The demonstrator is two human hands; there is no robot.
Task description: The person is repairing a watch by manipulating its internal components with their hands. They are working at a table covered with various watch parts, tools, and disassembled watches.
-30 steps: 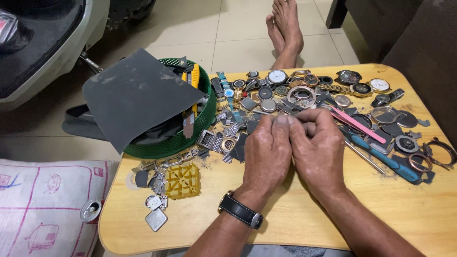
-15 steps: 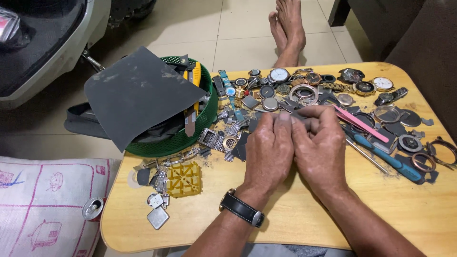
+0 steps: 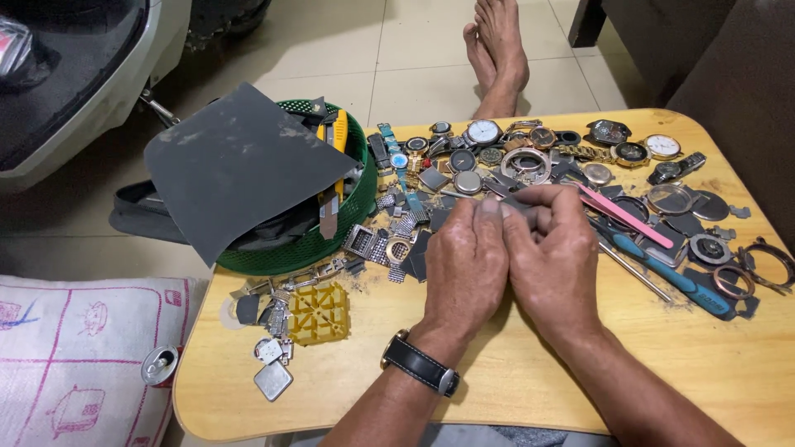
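My left hand (image 3: pixel 466 266) and my right hand (image 3: pixel 556 258) rest side by side on the wooden table (image 3: pixel 530 381), fingertips pressed together. Both pinch a small grey flat piece (image 3: pixel 520 204), mostly hidden by the fingers. A black-strapped wristwatch (image 3: pixel 420 365) is on my left wrist. Just beyond the fingertips lies a heap of watch cases, dials and bracelet links (image 3: pixel 497 157).
A green basket (image 3: pixel 331 240) at the table's left holds tools under a dark grey abrasive sheet (image 3: pixel 236 161). A yellow plastic holder (image 3: pixel 317 313), a pink stick (image 3: pixel 625 215) and a blue-handled screwdriver (image 3: pixel 671 273) lie nearby. Another person's bare feet (image 3: pixel 497 50) are beyond the table; a scooter (image 3: pixel 74 74) stands at far left.
Both hands stay together on the same spot; the fingers shift only slightly on the small piece.
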